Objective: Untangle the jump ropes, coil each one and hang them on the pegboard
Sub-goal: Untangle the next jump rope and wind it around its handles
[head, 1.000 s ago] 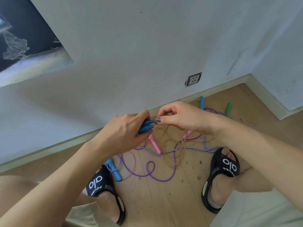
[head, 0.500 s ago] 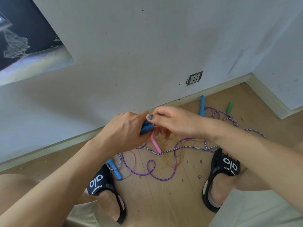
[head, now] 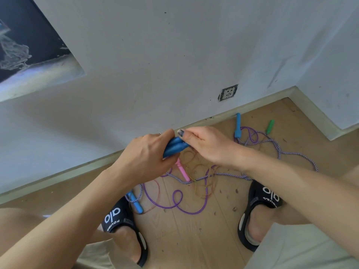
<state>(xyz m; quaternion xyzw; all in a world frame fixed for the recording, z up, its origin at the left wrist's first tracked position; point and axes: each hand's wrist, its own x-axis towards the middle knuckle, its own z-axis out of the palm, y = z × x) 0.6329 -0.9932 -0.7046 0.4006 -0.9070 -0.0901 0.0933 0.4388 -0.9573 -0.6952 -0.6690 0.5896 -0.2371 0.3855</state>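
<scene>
I am gripping the paired blue handles (head: 175,146) in my left hand (head: 147,158) above the floor (head: 194,230), my right hand (head: 206,144) pinching their tips, keeping them aligned so the tangled ropes (head: 194,179) below are freeing cleanly.

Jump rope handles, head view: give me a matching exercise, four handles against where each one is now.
Handles:
1. dark blue handles
2. pink handle
3. green handle
4. light blue handle

Places:
A. floor, nearest the room corner
B. gripped in the left hand
C. floor, by the baseboard under the wall socket
D. floor, below the hands

Pairs: 1-B, 2-D, 3-A, 4-C
</scene>
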